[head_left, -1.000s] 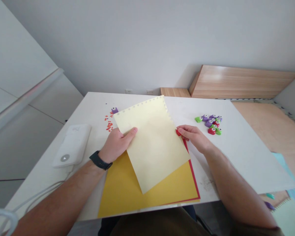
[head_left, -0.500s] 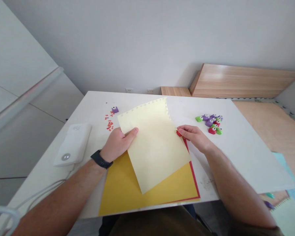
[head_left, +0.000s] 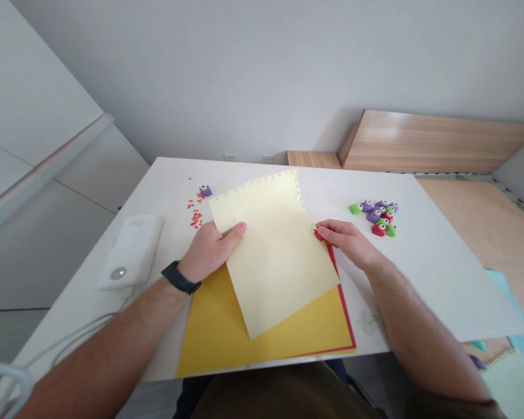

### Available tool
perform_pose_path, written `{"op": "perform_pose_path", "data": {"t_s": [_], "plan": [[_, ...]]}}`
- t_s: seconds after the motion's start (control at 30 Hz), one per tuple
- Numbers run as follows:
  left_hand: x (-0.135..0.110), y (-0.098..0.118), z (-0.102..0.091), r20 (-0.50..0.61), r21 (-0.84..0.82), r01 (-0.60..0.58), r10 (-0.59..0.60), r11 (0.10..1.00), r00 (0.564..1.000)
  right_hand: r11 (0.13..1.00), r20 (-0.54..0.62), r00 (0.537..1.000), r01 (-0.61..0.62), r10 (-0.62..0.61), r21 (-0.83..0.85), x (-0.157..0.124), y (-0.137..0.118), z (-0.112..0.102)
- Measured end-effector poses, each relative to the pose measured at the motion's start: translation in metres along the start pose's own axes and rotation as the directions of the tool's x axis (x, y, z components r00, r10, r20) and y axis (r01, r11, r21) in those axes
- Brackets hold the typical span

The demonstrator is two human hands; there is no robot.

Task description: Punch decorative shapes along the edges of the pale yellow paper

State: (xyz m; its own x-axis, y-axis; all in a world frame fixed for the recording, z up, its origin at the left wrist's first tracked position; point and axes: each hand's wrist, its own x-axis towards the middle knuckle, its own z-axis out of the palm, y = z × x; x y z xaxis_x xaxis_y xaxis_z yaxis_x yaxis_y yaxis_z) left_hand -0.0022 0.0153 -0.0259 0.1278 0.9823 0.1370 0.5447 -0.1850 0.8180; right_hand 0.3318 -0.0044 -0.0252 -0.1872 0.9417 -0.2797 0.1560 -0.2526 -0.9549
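Observation:
A pale yellow sheet of paper (head_left: 279, 262) is held tilted above the table, with small notches or holes along its far and upper right edges. My left hand (head_left: 213, 247), with a black watch on its wrist, grips the left edge of the sheet, thumb on top. At the right edge my right hand (head_left: 343, 235) is closed on a small red craft punch (head_left: 319, 234), which sits against the paper; its underside is hidden. Beneath lie larger sheets, a dark yellow one (head_left: 213, 331) and a red one (head_left: 348, 317) showing along its right side.
Several purple, green and red craft punches (head_left: 379, 217) cluster at the right. A purple punch (head_left: 205, 191) stands at the back left near orange paper bits (head_left: 196, 219). A white power bank (head_left: 131, 253) with a cable lies left on the white table (head_left: 428, 279).
Almost nothing differs. The view has shifted slightly; both hands keep their hold on the sheet and the red punch at its right edge.

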Motion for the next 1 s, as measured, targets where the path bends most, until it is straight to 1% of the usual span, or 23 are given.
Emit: {"op": "perform_pose_path", "data": {"t_s": [0.23,0.43,0.63,0.77,1.0], "plan": [[0.0003,-0.0009,0.0007,-0.004,-0.011,-0.036,0.036,0.999,0.999,0.999,0.009,1.0,-0.005,0.006,-0.036,0.0005,0.0008,-0.0015],[0.0001,0.0015,0.0002,-0.001,0.005,-0.024,0.024,1.0,1.0,0.999,0.018,1.0,0.012,-0.011,-0.033,-0.0001,0.0014,-0.0017],[-0.0004,-0.0017,0.0009,0.004,-0.017,-0.03,0.03,0.999,1.0,1.0,0.037,0.999,0.026,-0.025,-0.017,-0.0003,0.0031,-0.0013],[-0.001,-0.0023,0.0007,0.013,-0.021,-0.027,0.027,0.999,1.0,0.999,0.005,1.0,0.028,-0.028,-0.016,0.0,0.0026,-0.001],[-0.0013,0.0003,0.0014,-0.01,0.008,-0.036,0.036,0.999,0.999,0.999,-0.049,0.999,0.021,-0.023,-0.043,0.0,0.0002,0.0004]]}}
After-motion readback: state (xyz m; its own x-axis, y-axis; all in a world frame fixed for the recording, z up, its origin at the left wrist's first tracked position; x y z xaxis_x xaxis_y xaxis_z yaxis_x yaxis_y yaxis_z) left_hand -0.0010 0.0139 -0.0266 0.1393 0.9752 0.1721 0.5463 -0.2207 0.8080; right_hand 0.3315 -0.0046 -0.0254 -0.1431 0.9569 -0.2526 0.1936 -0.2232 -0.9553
